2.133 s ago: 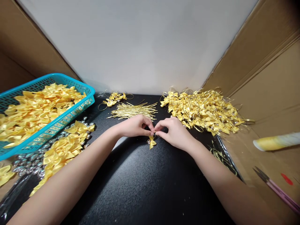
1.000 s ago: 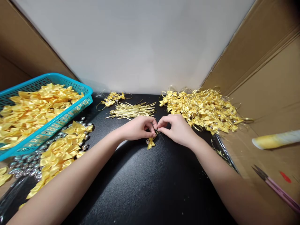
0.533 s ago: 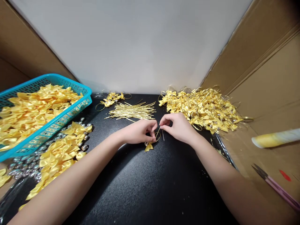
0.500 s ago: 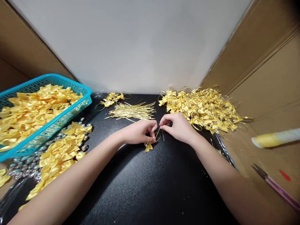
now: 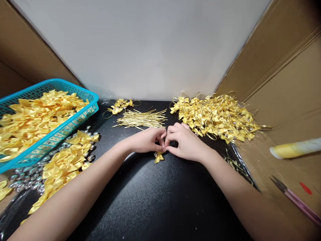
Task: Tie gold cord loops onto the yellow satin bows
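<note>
My left hand (image 5: 149, 140) is closed in a pinch above a small yellow ribbon bow (image 5: 158, 157), which hangs just under its fingertips over the black table. Against those fingertips, my right hand (image 5: 184, 140) pinches too. Between them is the gold tie that belongs to the bow, mostly hidden by the fingers. Behind the hands lies a bundle of loose gold ties (image 5: 141, 118). A large heap of yellow bows with gold loops (image 5: 215, 117) rises beyond my right hand.
At left a blue basket (image 5: 96, 97) holds many yellow bows. Silver beads (image 5: 27, 175) and loose bows (image 5: 62, 162) lie beside it. Several finished-looking looped bows (image 5: 119, 106) sit at the back. Pink-handled snips (image 5: 296, 201) and a yellow-white roll (image 5: 296, 148) rest at right on cardboard.
My right hand has moved left and slightly down until its fingertips meet my left hand's. The gold loop that showed between the hands is now covered. My left hand has barely moved.
</note>
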Available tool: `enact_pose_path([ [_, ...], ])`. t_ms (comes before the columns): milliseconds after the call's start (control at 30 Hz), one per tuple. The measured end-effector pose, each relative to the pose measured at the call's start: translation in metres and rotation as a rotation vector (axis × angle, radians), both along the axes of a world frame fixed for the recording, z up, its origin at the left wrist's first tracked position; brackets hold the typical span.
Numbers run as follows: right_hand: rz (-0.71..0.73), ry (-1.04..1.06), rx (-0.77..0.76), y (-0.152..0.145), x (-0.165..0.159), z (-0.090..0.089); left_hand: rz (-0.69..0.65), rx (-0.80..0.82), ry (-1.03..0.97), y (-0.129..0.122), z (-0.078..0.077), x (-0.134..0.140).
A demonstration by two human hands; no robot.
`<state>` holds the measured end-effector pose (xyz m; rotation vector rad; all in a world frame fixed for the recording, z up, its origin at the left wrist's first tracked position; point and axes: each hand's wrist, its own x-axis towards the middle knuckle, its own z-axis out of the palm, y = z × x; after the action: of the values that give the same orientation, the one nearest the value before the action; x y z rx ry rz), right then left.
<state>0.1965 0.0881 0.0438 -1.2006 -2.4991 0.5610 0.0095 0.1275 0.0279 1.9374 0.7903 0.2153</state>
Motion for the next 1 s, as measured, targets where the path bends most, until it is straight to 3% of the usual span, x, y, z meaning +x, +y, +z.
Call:
enact_pose_path([
  [333,0.009,-0.086,0.005,0.0,-0.004,-0.009,-0.008,-0.142,-0.043,0.003,-0.004,-0.004],
  [600,0.12,-0.139,0.031,-0.001,-0.006,-0.008,-0.003,-0.111,-0.024,0.005,-0.007,-0.005],
  [1000,0.082,-0.267,0.031,-0.006,-0.009,-0.007,0.027,-0.197,-0.068,0.003,-0.007,-0.004],
])
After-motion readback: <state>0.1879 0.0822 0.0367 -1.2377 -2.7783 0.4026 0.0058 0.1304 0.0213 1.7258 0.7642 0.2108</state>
